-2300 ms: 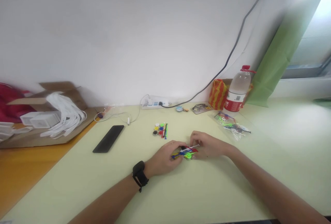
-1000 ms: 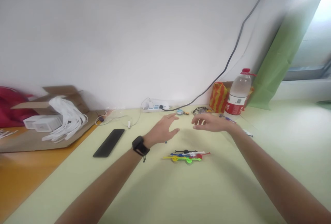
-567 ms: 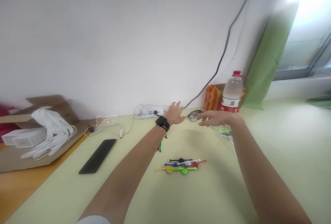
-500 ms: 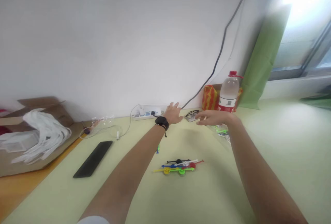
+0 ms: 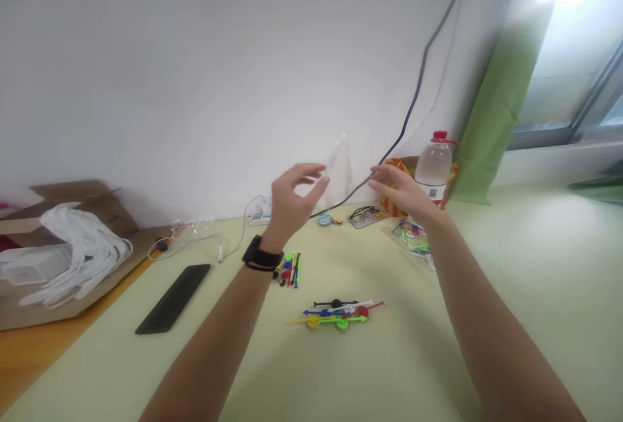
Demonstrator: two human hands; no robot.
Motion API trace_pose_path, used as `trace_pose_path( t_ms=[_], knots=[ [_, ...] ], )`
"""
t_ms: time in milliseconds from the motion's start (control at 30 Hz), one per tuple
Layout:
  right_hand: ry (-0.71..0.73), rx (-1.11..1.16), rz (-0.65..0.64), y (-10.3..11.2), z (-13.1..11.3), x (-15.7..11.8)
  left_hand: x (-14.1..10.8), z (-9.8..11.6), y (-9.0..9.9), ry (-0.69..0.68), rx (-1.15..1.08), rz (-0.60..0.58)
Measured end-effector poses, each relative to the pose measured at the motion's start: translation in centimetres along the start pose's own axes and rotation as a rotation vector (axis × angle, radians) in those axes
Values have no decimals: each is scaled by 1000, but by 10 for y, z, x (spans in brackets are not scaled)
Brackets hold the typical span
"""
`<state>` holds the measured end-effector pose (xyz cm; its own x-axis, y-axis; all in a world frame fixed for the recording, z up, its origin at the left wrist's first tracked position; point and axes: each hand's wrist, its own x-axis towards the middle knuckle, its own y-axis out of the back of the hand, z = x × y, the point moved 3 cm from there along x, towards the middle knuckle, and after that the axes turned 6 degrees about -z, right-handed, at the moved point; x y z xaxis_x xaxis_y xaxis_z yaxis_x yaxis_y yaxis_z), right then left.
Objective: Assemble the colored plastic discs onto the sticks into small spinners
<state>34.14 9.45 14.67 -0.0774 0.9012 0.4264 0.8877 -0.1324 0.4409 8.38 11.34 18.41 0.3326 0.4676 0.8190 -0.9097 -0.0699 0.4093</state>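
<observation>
A thin clear plastic bag [image 5: 341, 165] hangs in the air in front of the wall, faint against the white. My left hand [image 5: 292, 201], with a black band on its wrist, pinches the bag's left edge between thumb and fingers. Across from it, my right hand [image 5: 402, 191] is raised with bent fingers pointing at the bag, a small gap apart, and nothing shows in it. Below lie several coloured plastic arrow spinners [image 5: 338, 315] in a cluster. A group of small coloured spinner parts [image 5: 291, 269] sits beside my left wrist, partly hidden by it.
A bag of coloured parts [image 5: 413, 237] lies beneath my right hand. Behind it stands a large water bottle [image 5: 433, 165]. Glasses [image 5: 365, 214] and a power strip [image 5: 260, 209] are by the wall. At left are a black phone-like slab [image 5: 174, 298] and an open carton [image 5: 73, 195].
Both hands have risen from the back of the table, the left also moving left. The clear bag is now up in my left hand. The spinners have not moved.
</observation>
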Motion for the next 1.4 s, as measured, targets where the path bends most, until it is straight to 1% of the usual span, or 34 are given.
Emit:
trace_pose_path(
  t_ms=[33,67,167,233,267,333,400,467,533,567,667,800,900,1033,1133,1200,1267,1333,1400],
  knots=[
    [8,72,-4,-3,-1,0,-5,7,9,47,-78,9],
    [20,146,-52,-7,-3,-1,-11,13,17,83,-138,21],
    [68,337,-333,-27,-14,-3,-25,20,34,192,-298,6],
    [73,387,-504,-41,-22,-5,-33,17,42,250,-356,14],
    [64,391,-566,-48,-25,-5,-36,14,46,280,-365,5],
    [38,387,-635,-59,-29,-5,-42,7,51,348,-354,-69],
    [24,371,-640,-68,-32,-5,-47,-2,56,422,-318,-213],
    [26,337,-628,-74,-33,-5,-53,-10,59,478,-255,-393],
    [24,289,-652,-80,-32,-7,-58,-18,58,520,-217,-560],
    [17,263,-679,-83,-31,-9,-60,-22,58,539,-200,-595],
    [-7,181,-748,-89,-24,-12,-63,-31,57,574,-173,-598],
    [-28,96,-765,-82,-14,-13,-64,-41,64,598,-168,-552],
    [-53,107,-697,-72,-11,-11,-66,-45,72,605,-156,-565],
    [-28,157,-567,-65,-18,-10,-73,-50,75,606,-170,-644],
    [-14,216,-564,-68,-24,-13,-77,-51,74,606,-159,-688],
    [-4,240,-573,-73,-30,-15,-79,-49,72,600,-110,-736],
    [13,261,-571,-76,-36,-16,-79,-43,67,574,-79,-796],
    [30,288,-575,-79,-44,-18,-77,-32,61,529,-107,-824],
    [51,310,-590,-81,-51,-20,-75,-20,52,521,-191,-847]
  ],
)
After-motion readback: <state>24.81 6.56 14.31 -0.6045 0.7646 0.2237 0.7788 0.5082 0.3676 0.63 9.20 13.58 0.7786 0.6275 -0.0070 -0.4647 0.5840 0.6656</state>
